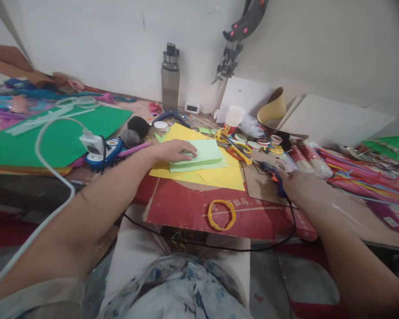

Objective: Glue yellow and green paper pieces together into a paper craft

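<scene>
My left hand (pixel 175 151) rests on a folded light green paper (pixel 206 153), its fingers spread over the left part. That paper lies on yellow sheets (pixel 231 175) on a red cardboard box (pixel 182 206). At the right, my right hand (pixel 297 184) is wrapped round a dark blue corded tool (pixel 279 180), probably a glue gun, whose tip points left over brown cardboard (pixel 256 188). Yellow-handled scissors (pixel 237 149) lie between my hands. A yellow ring (pixel 221 215) sits on the red box near its front edge.
A grey bottle (pixel 170 82) stands by the wall. At the left are a blue power strip (pixel 103 155) with a white plug and green sheets (pixel 53 137). Pipe cleaners (pixel 362 173) lie at the right. A black cable (pixel 219 249) hangs along the front edge.
</scene>
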Motion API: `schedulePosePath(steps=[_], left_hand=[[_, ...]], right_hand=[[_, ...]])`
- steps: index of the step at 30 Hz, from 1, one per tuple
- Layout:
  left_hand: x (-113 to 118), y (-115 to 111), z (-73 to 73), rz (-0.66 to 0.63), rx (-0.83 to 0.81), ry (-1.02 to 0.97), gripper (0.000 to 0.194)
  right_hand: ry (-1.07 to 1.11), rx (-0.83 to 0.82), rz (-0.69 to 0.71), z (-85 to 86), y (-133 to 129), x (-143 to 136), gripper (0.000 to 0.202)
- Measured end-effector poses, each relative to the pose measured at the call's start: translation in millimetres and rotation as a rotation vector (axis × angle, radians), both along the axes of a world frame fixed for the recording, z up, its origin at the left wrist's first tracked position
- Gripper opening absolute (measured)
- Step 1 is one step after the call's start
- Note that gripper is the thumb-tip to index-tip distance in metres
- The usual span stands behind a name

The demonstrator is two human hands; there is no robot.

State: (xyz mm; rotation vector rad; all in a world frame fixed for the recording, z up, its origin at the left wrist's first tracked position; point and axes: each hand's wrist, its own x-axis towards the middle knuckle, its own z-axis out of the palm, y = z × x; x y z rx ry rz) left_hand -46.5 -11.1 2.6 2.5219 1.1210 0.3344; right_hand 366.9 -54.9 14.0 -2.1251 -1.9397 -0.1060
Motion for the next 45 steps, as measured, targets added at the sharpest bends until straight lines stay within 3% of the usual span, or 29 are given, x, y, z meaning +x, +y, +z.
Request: schedulePosePath(steps=[2,4,7,12,16,19,23,29,32,39,42,45], left_hand=[[0,0,-1.4,-0.017,-0.022,0.012,0.04],[0,1,-3.8,-0.029,-0.046,0.037,0.045],[0,2,-7.0,-0.047,-0.066,0.099,0.055],[4,-3,-6.0,0.004,-0.091,0.223,0.078],[10,-9,-2.8,0.074,-0.111,0.286,0.098],[15,-12,-2.1,0.099,-0.12,0.312,0.093],[18,-16,-6.5,0.155,-0.086,0.352,0.077],[18,-15,-15.6,0.212,-0.016,0.402,0.09],[18,-14,-17.8,0.224,-0.016,0.404,0.097],[22,-17,-13.2,0.257,-0.038,0.415,0.104],[22,-18,-10.7,0.264,-0.049,0.423,0.105],[19,-18,-12.0,0.316,-0.043,0.416,0.111]], right_hand=[[-0.081,0.081,0.163,8.5,-5,-28,0.045],[0.047,0.154,0.472,13.6,-2,-62,0.039],[0.258,0.094,0.814,12.6,16,-112,0.045],[0.235,-0.145,1.007,-6.3,46,-166,0.062],[0.054,-0.248,0.986,-29.6,49,-172,0.075],[-0.057,-0.285,0.955,-40.6,46,-165,0.082],[-0.092,-0.305,0.91,-41.2,46,-154,0.093],[-0.124,-0.325,0.754,-35.9,45,-153,0.099],[-0.136,-0.3,0.824,-34.9,37,-161,0.096],[-0.045,-0.346,1.145,-27.3,15,-174,0.094],[-0.023,-0.363,1.135,-27.1,21,-168,0.093],[-0.042,-0.358,1.0,-30.4,35,-159,0.095]])
